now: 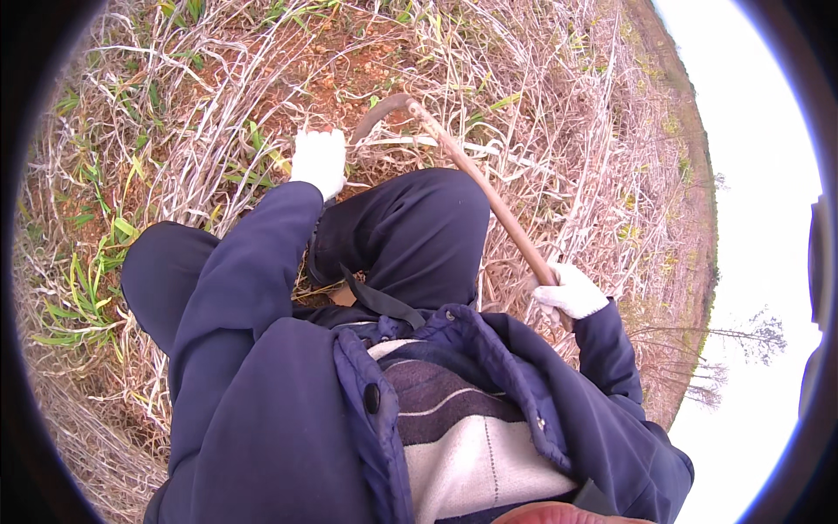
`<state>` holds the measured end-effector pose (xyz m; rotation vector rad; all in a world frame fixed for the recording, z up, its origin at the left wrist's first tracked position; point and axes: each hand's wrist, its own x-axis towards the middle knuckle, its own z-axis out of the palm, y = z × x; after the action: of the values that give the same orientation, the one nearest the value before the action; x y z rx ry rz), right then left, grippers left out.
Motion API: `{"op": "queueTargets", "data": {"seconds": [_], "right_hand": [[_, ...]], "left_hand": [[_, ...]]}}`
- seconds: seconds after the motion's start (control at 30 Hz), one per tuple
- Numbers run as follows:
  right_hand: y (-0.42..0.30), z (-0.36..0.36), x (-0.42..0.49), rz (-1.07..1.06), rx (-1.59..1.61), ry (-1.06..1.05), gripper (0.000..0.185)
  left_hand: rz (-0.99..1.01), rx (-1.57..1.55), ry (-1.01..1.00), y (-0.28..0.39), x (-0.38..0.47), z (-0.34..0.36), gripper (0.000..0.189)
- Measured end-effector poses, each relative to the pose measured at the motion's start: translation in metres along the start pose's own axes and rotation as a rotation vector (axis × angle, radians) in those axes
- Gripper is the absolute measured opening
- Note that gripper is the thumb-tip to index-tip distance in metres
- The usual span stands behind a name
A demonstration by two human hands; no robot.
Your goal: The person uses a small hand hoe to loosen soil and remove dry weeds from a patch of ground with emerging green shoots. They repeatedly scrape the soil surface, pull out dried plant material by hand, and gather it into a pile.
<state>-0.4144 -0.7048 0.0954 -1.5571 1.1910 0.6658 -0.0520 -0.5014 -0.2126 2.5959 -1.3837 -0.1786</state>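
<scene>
My right hand (567, 292), in a white glove, is closed around the lower end of a long wooden handle. The handle belongs to a sickle (488, 187), whose curved, rusty blade points back towards my other hand. White-gloved too, my left hand (319, 160) is low among dry grass stems (226, 124), just left of the blade tip. Its fingers face away from me, so I cannot tell whether they hold any stems. Reddish soil (334, 65) shows beyond both the hand and the blade.
My bent knees (425, 216) in dark trousers lie close below the blade and handle. Green leafy tufts (82, 301) grow at the left. Dry grass covers the slope around me, with bare thin trees (746, 335) against the sky at the right.
</scene>
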Motion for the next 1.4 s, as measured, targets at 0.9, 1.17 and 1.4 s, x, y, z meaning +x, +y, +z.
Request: {"op": "queueTargets", "data": {"seconds": [0.9, 1.17, 1.4], "right_hand": [[0.152, 0.021, 0.075, -0.177, 0.255, 0.570, 0.021], [0.137, 0.034, 0.105, -0.229, 0.360, 0.505, 0.020], [0.066, 0.028, 0.116, -0.505, 0.412, 0.492, 0.022]], "left_hand": [[-0.308, 0.369, 0.492, -0.288, -0.030, -0.334, 0.045], [-0.976, 0.595, 0.375, -0.490, -0.372, -0.454, 0.057], [-1.065, 0.226, 0.329, -0.306, -0.585, -0.261, 0.036]]}}
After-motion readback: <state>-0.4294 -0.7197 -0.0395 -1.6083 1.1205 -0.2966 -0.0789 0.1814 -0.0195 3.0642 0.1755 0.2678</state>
